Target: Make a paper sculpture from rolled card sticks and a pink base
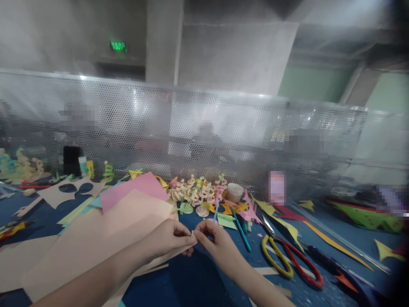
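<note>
My left hand [171, 239] and my right hand [219, 241] meet at the fingertips over the front of the table. Both are closed in a pinch around something small and pale, which the fingers mostly hide. Under my left forearm and hand lies a large peach paper sheet [128, 221], with a pink sheet [136, 192] on its far side. A light blue stick [216, 212] shows just behind my right hand; I cannot tell whether the fingers touch it. To the right of that hand lie scissors [289, 256] with yellow and red handles.
Behind my hands stand several curled paper pieces [194, 192] and a small cup [234, 192]. A teal pencil [242, 230] lies nearby. A dark blue tool [335, 266] is at the right. A perforated metal screen [143, 115] bounds the table's far side.
</note>
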